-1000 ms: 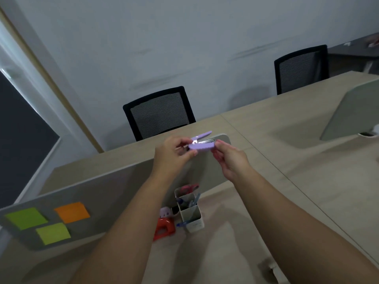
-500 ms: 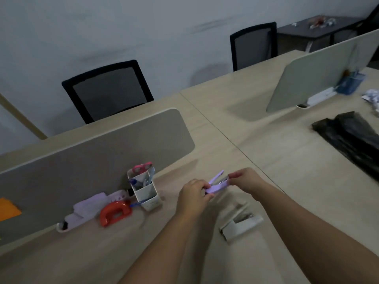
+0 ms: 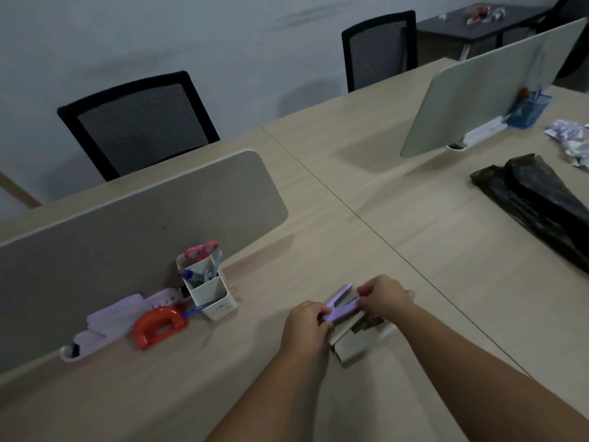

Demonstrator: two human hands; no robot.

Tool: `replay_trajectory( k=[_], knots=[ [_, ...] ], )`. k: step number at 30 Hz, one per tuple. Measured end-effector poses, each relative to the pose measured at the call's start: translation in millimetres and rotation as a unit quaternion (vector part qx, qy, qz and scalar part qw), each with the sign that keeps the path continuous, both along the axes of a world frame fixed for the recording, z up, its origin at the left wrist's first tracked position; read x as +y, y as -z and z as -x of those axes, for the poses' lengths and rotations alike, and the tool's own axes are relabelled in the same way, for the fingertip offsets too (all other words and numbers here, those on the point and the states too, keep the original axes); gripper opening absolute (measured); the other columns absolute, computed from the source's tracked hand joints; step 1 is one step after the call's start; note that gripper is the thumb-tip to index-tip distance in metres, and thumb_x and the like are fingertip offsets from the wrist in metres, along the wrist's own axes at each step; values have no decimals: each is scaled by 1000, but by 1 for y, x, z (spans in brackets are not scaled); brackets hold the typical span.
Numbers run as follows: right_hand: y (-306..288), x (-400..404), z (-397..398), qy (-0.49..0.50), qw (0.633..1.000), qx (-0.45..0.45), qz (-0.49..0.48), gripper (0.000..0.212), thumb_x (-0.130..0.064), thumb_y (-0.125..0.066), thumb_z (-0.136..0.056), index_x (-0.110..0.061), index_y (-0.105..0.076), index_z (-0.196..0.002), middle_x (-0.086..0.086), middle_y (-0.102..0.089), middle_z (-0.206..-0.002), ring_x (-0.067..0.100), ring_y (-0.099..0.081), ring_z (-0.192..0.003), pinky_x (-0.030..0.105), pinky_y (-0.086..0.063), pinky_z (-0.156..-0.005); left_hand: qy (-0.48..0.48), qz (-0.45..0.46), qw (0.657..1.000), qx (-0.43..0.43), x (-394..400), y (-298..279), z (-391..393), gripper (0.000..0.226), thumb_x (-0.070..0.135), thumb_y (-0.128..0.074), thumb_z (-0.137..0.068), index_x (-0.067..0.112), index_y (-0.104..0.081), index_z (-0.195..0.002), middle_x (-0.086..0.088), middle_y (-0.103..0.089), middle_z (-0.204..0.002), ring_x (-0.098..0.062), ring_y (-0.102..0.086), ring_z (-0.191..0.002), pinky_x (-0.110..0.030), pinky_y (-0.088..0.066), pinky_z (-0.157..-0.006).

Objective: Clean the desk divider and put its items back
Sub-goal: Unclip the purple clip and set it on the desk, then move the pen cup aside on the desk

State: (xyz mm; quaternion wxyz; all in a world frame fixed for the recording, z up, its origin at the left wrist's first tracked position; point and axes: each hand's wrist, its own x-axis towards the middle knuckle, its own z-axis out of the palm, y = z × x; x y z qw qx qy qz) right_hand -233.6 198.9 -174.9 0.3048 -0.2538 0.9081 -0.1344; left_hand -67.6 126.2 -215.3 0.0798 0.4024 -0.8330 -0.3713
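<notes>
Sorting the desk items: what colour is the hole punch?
Orange-red hole punch, seen clearly in the head view.

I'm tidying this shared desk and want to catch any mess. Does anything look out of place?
Yes. Crumpled paper and a black plastic bag lie loose at the desk's right. A grey stapler lies tipped on its side under the hands, which hold a purple stapler sprung open.
</notes>
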Motion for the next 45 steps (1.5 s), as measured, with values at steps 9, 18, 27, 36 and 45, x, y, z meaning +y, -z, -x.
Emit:
replay_trajectory(
  k=[9, 18, 27, 36, 45],
  knots=[
    [-26, -41, -37, 12, 986, -2, 165, 32, -23, -54, -82, -25, -71, -108, 0, -73, -108, 22, -63, -105, 29, -46, -93, -162, 22, 980, 117, -23, -27, -58, 28, 6, -66, -83, 26, -71, -103, 11, -66, -105, -5, -61, -98, -22, -49, -93],
    [-30, -122, -153, -161, 957, -102, 218, 38, -24, -59, -87, -13, -62, -124, 4, -65, -127, 17, -61, -114, 22, -40, -97, -492, -57, 818, 291, -60, -73, -158, 16, -1, -62, -89, 15, -65, -89, 1, -63, -81, -1, -56, -65, -8, -44, -54],
    [-11, -161, -188, -152, 954, -87, 245, 25, -17, -55, -87, -17, -74, -104, 6, -75, -99, 22, -67, -91, 22, -41, -67, -376, -296, 831, 283, -109, -77, -155, 35, 13, -47, -98, 25, -59, -128, -15, -69, -113, -23, -65, -89, -23, -51, -57],
    [-24, -135, -171, -99, 950, -8, 295, 16, -19, -60, -82, -12, -74, -78, 7, -67, -62, 21, -57, -58, 21, -36, -47, -298, -306, 852, 302, -89, -86, -138, 47, -3, -49, -89, 20, -62, -128, 3, -71, -110, -9, -67, -97, -17, -51, -71],
    [-79, -41, -58, 0, 948, 45, 316, 16, -21, -61, -84, -14, -76, -86, 13, -74, -79, 28, -67, -78, 35, -51, -69, -137, -364, 867, 312, -21, -124, -29, 57, -16, -38, -83, 33, -65, -94, 22, -74, -75, 6, -67, -73, -7, -51, -64]
  ],
)
